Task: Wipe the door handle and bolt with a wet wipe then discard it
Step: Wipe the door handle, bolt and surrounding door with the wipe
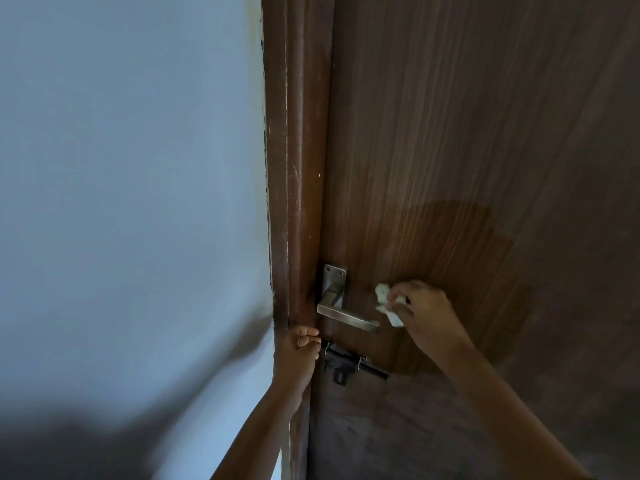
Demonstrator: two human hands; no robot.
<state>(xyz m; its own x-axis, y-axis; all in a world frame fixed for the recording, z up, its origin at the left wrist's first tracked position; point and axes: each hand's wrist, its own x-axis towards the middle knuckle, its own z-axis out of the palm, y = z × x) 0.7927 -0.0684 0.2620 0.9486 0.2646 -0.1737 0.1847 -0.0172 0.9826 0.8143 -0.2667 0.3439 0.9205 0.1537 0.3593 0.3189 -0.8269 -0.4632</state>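
Note:
A silver lever door handle (348, 318) on a metal plate sits low on the brown wooden door. Below it is a dark sliding bolt (353, 367). My right hand (427, 315) pinches a crumpled white wet wipe (386, 301), held just right of the handle's free end and apart from it. My left hand (298, 355) rests against the door frame (294, 202) beside the bolt's left end, fingers curled toward the edge; I cannot tell whether it grips anything.
The brown door (485, 150) fills the right half of the view. A pale blue wall (131, 185) fills the left. A round shadow falls on the door around my right hand.

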